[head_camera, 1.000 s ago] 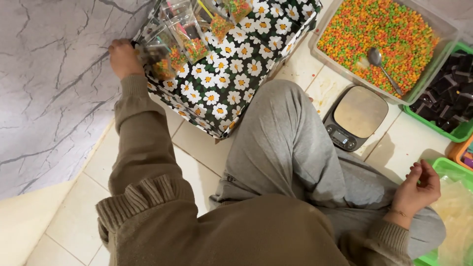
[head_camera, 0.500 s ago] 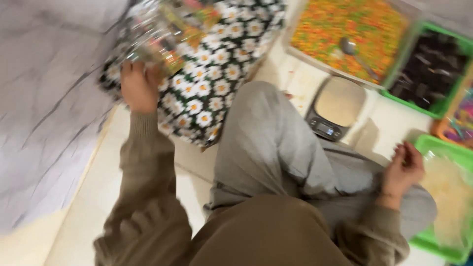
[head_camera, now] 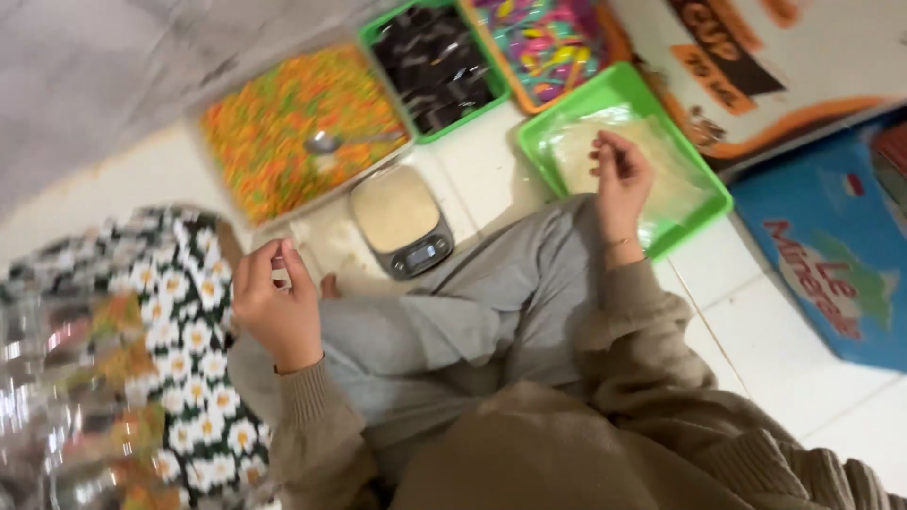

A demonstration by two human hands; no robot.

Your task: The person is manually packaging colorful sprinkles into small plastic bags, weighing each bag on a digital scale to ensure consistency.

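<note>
Right hand (head_camera: 619,179) over green tray (head_camera: 710,185); clear wrappers (head_camera: 576,156) inside, glossy.

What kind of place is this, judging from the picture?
Probably a home floor used for packing snacks by weight: a person sits on white tiles beside a small kitchen scale, an open tray of orange-green snacks and a green basket of clear bags.

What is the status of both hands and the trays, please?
Left hand empty, beside daisy bag. Right hand empty, over green tray. Scale between, bare. Nothing blocking.
</note>
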